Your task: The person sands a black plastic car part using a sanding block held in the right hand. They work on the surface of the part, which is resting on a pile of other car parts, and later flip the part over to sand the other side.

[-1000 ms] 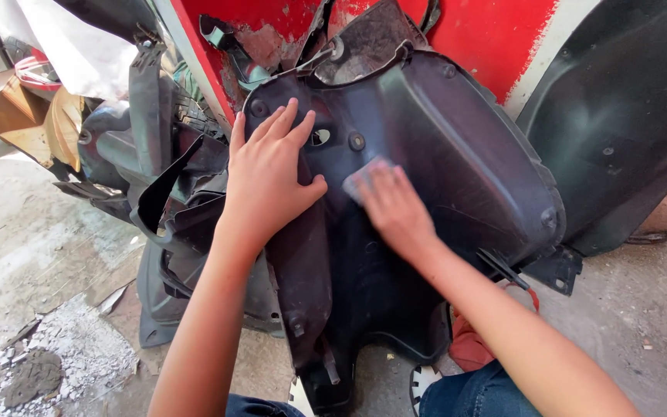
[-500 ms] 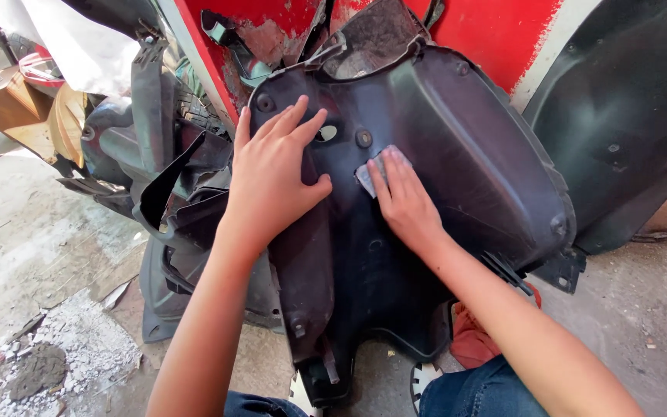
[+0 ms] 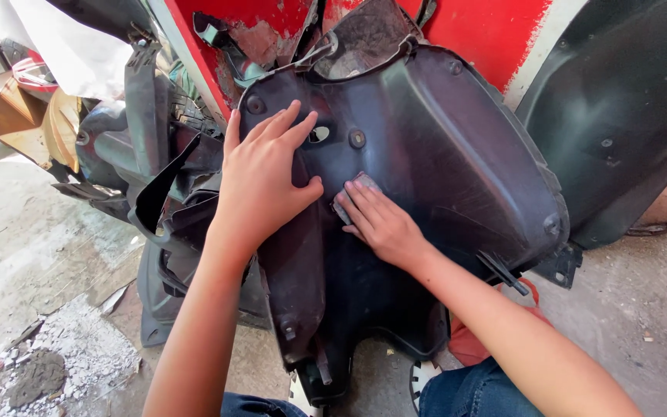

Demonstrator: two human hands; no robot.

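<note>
two hands [image 3: 260,181] [image 3: 380,224], one black panel [image 3: 441,154]

small grey pad [image 3: 353,194] mostly hidden under right hand [image 3: 380,224].
</note>
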